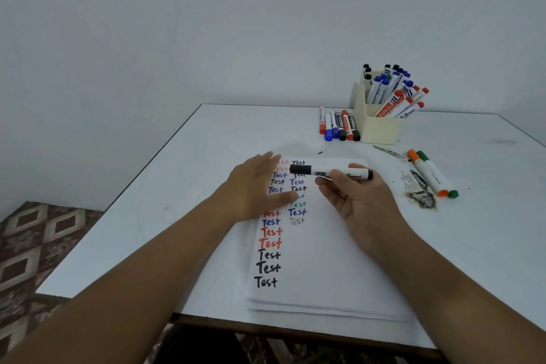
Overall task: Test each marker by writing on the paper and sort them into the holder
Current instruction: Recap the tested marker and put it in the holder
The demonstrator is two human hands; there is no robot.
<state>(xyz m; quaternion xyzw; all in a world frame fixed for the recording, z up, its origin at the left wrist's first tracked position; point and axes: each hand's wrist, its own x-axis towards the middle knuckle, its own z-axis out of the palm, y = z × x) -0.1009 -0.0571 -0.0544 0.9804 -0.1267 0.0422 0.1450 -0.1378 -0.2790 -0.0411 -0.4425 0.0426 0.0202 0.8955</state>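
pale walls back a white table (206, 156), where a stack of paper (325, 260) covered in columns of "test" lies under both hands, with the cream holder (381, 127) at one o'clock from them. flat and relaxed, the left hand (254, 186) presses the sheet. the right hand (357, 201) pinches a black marker (331, 171) whose long axis runs nine to three, capped end toward the nearer left hand, so the uncapping pull likely goes toward nine.

Plain pale wall (177, 23); white table (177, 186); patterned brown carpet (35, 245) left.
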